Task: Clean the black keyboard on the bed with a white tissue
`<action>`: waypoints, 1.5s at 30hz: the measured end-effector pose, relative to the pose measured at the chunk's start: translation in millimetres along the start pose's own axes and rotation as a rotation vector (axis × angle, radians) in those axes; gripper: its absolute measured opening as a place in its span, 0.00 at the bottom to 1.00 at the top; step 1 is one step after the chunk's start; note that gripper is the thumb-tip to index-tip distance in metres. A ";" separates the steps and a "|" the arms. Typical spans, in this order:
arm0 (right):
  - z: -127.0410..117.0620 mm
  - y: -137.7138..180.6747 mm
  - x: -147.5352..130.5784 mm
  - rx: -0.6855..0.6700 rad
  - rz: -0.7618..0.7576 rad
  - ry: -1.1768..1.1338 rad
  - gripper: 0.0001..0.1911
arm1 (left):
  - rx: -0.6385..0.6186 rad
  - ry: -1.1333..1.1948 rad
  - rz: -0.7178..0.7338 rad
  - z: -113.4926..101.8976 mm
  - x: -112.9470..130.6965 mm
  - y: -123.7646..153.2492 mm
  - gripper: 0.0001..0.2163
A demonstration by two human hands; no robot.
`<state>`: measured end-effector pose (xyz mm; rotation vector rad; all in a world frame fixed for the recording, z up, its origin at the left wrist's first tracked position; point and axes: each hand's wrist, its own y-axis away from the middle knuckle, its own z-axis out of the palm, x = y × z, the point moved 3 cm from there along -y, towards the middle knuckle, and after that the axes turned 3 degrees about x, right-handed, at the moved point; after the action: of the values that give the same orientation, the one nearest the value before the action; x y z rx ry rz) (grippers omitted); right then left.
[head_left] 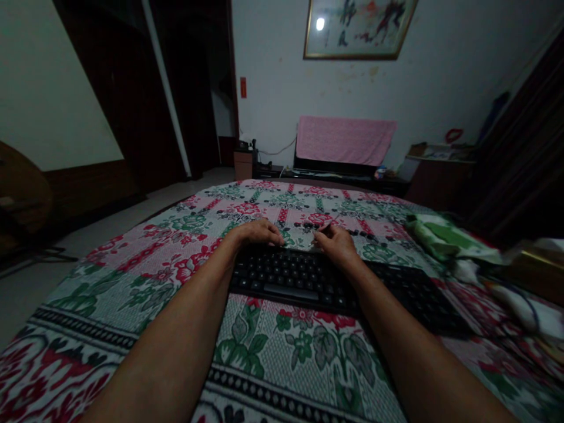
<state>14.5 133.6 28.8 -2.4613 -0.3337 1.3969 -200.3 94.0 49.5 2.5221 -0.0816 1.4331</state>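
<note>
A black keyboard (291,275) lies flat on the flowered cloth (282,346) in front of me. My left hand (261,232) is just beyond its far edge, fingers curled and fingertips close together. What those fingertips hold, if anything, is too small to tell. Above the far edge, farther right, my right hand (337,242) is closed in a pinch on a thin dark stick-like tool (327,226), whose exact kind is unclear. My right forearm crosses the keyboard and hides part of its keys. Small dark spots lie between the hands; whether they are loose pieces or cloth pattern I cannot tell.
A green and white package (449,235) lies at the right, beside a brown box (537,270) and white items. Behind the table, a pink towel (346,140) covers a screen on a low cabinet. A framed picture (359,26) hangs on the wall.
</note>
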 end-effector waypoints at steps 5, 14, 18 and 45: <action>-0.5 3.8 -0.2 0.008 -0.014 0.135 0.07 | 0.152 -0.056 0.008 1.2 1.6 -10.2 0.06; -3.5 9.5 -8.0 0.049 -0.039 0.205 0.07 | 0.286 -0.608 -0.035 16.5 16.2 -40.3 0.06; -2.3 10.1 -7.4 0.053 -0.048 0.196 0.07 | 0.379 -0.677 -0.059 22.8 26.0 -60.4 0.09; -0.1 12.2 -9.4 0.031 -0.082 0.249 0.07 | 0.634 -0.504 -0.173 40.5 25.9 -95.6 0.14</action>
<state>10.5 119.1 31.9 -2.5277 -0.3490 1.0406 -137.1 179.0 34.6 3.2379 0.5759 0.8050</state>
